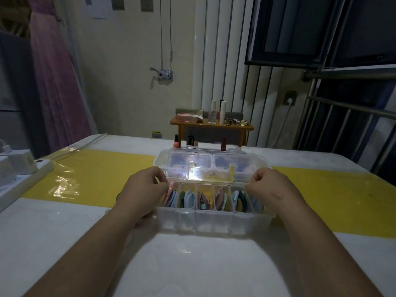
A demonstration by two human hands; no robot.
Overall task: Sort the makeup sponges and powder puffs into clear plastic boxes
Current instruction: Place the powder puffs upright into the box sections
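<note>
A clear plastic box (214,221) with several narrow compartments stands in front of me, filled with upright powder puffs (190,198) in pink, blue, green and yellow. Its clear lid (211,166) is half lowered; the glare on it hides part of what lies behind. Sponges show dimly through the lid. My left hand (145,189) pinches the lid's left front corner. My right hand (272,189) pinches the right front corner.
A small wooden shelf (212,125) with bottles, a pink carton and small trinkets stands at the table's far edge, lipsticks (223,144) under it. A white power strip (19,179) with plugs lies at the left. A yellow band crosses the white tabletop.
</note>
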